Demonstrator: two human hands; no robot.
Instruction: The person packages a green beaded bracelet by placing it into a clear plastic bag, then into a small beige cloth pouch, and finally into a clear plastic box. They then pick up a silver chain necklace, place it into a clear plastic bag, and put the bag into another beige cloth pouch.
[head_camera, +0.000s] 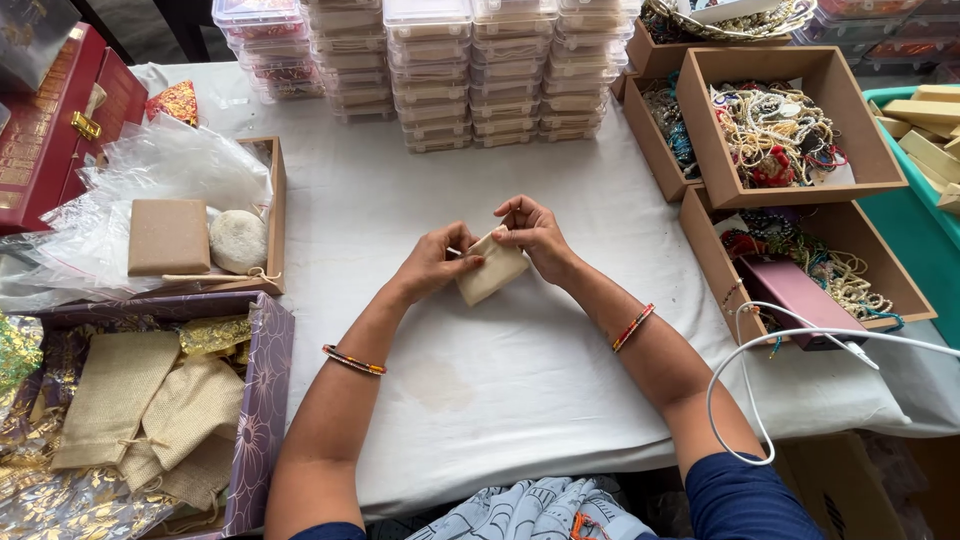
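Over the desk middle: I see both hands meeting on a small beige pouch (492, 268), lifted just above the white-covered desk (520, 380).
Left hand (436, 262): closed on the pouch's left edge, thumb on top.
Right hand (535, 235): fingers pinched on the pouch's upper right corner.
Wrists: a striped bangle (353, 361) on my left, another (633, 327) on my right.
Left side: a purple box of burlap bags (150, 410), and a wooden tray (275, 215) with plastic sleeves.
Far edge: stacked clear boxes (480, 70).
Right side: open brown boxes of beaded jewellery (790, 130); a white cable (760, 400) loops nearby.
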